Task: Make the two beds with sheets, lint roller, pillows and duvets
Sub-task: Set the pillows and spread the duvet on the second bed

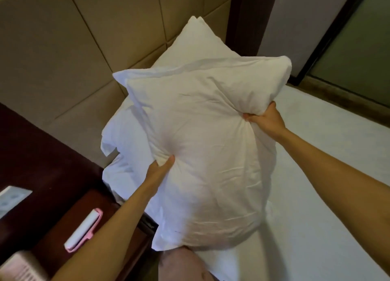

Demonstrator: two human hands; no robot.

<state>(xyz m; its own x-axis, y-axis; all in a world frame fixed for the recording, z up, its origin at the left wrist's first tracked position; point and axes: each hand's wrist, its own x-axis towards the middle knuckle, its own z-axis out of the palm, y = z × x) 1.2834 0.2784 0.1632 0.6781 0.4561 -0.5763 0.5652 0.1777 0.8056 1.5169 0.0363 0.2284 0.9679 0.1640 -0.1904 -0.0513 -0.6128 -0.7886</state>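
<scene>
1. The left hand [161, 166] is clamped on the near left side of a white pillow [206, 143]. Its thumb presses into the front, and its fingers are tucked out of sight behind.
2. The right hand [263, 120] grips the pillow's right edge, with curled fingers bunching the cover into a tight pucker.
3. Both bare arms reach forward and are nearly straight. The left arm comes up from the lower left and the right from the lower right. Between them they hold the pillow up over the head end of the bed [316, 175], its flat face turned toward the person.
4. Two pillows are plain to see. One is in the hands. The second pillow [196, 42] stands on a corner behind it, leaning on the padded headboard [63, 59].
5. More white cloth [120, 137] sits low on the left behind the held pillow. I cannot tell what it is.
6. One pink lint roller [83, 230] lies flat on the dark wooden counter [48, 238] beside the bed, just left of the left forearm and apart from it.
7. One bed shows, covered with a smooth white sheet [337, 207].
</scene>
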